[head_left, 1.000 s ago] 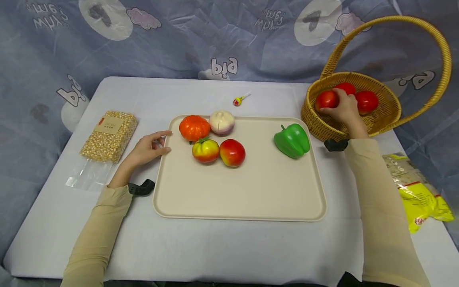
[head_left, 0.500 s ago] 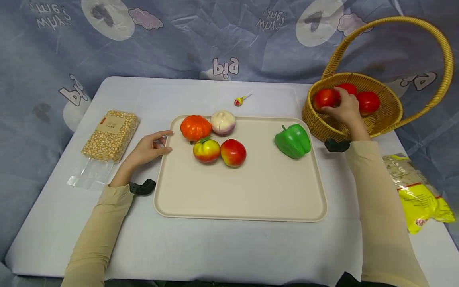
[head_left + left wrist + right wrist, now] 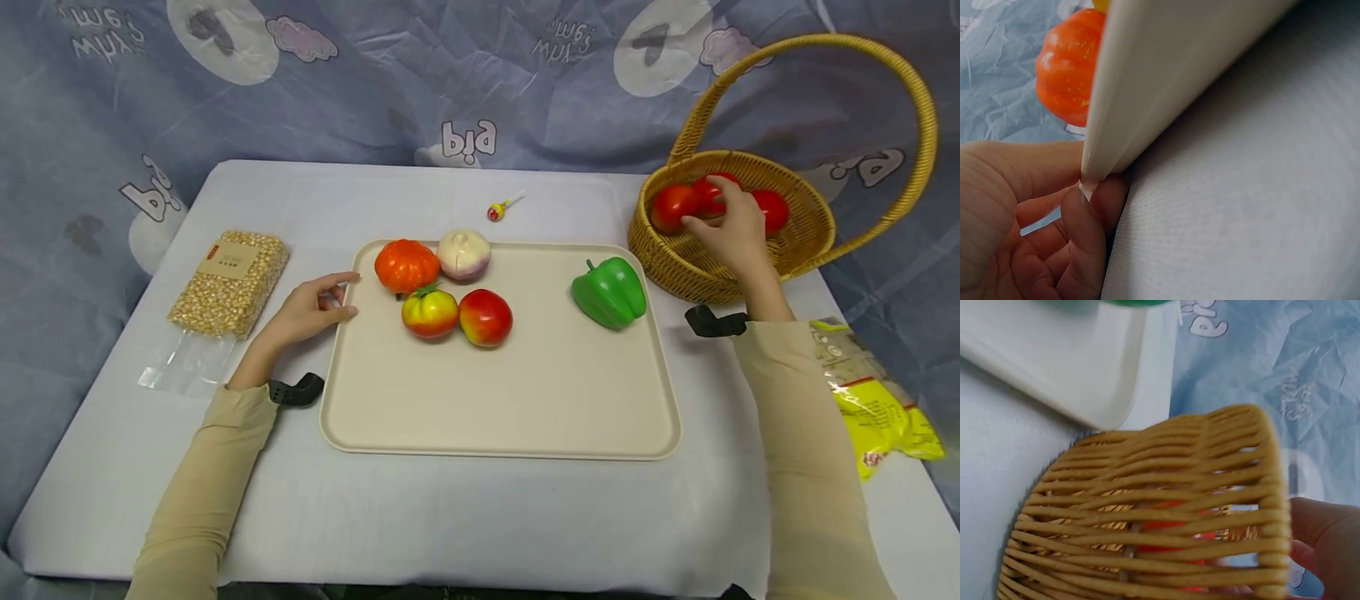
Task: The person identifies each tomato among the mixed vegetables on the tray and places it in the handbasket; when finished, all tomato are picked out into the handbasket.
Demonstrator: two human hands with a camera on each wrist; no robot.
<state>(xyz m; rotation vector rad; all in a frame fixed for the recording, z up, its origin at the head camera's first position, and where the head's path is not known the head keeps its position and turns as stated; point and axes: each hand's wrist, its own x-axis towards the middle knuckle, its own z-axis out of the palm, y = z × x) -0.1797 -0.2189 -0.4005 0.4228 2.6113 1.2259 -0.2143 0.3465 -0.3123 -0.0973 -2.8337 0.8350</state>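
My left hand (image 3: 307,315) grips the left rim of the beige tray (image 3: 495,408), thumb and fingertips meeting the edge in the left wrist view. Over the wicker basket (image 3: 667,279) at the right, my right hand (image 3: 735,232) is held with thumb and fingers apart. Just left of its fingers lies a red tomato (image 3: 674,208), with a second tomato (image 3: 708,193) behind the fingertips and a third tomato (image 3: 772,210) partly hidden by the hand. In the right wrist view the basket wall (image 3: 1166,531) covers most of that hand.
On the tray are an orange pumpkin (image 3: 407,267), a purple-white onion-like bulb (image 3: 463,254), a yellow-red tomato (image 3: 430,314), a red-yellow round fruit (image 3: 486,318) and a green bell pepper (image 3: 610,293). Around it lie a lollipop (image 3: 497,212), a corn kernel bag (image 3: 225,287) and a yellow package (image 3: 881,408).
My right hand has let go of the left tomato in the basket and moved slightly right, its fingers spreading apart. The left hand has stayed at the tray rim.
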